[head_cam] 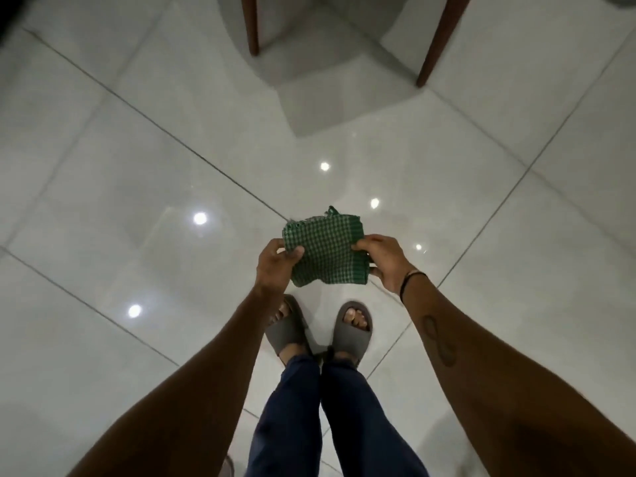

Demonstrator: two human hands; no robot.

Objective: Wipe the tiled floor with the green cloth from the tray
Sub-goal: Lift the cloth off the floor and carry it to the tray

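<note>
Above the slippered feet, the green checked cloth [325, 251] is held in the air, folded into a rough square, well clear of the tiled floor [137, 160]. Left hand [278, 266] pinches the cloth's left edge, thumb on top, fingers curled beneath. Right hand [385, 263] grips the right edge the same way, thumb pressed on the weave; a dark band sits at that wrist. Cloth's far edge is frayed, one loose tuft sticking up. Person stands upright in grey slippers [354, 327] and dark trousers, both directly below the cloth. Beyond the cloth, two brown furniture legs [444, 39] stand on the tiles over a grey shadow patch. No tray in view. Floor is glossy, with ceiling lights mirrored in it on both sides of the cloth. Judgement: wiping not yet begun; cloth is being readied, and the next step calls for crouching to bring it to the tiles. Risks: the shiny tiles look slick, so a quick bend in loose slippers could cost footing; the fold may fall open if either pinch loosens on the way down; the frayed edge may shed threads on the floor; a wide sweep beyond the cloth could knock into the furniture legs.
</note>
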